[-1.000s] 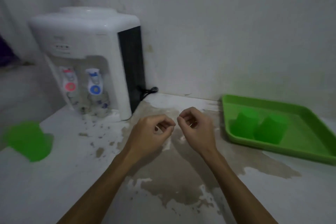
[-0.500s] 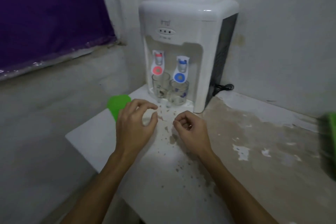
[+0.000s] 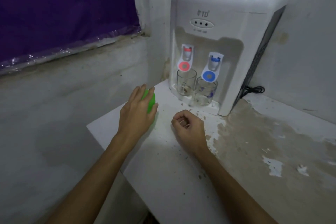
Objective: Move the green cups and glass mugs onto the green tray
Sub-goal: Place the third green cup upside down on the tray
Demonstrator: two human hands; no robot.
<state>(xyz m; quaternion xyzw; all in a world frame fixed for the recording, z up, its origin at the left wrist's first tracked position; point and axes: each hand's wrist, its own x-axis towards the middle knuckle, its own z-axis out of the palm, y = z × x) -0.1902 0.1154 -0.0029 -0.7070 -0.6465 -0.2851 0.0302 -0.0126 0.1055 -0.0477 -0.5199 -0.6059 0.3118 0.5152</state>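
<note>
Head view: we count, untrayed on the bench, one green cup under our spread left hand, seemingly not yet gripped, and two glass mugs at the dispenser; right hand curled empty, tray unseen.

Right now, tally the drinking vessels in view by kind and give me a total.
Green cup: 1, under the left hand.
Glass mugs: 2, one under the red tap, one under the blue tap of the water dispenser.
Total: 3.

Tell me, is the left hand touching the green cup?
Touching. The head view shows the left hand laid over the green cup, fingers draped across it with no gap.
</note>
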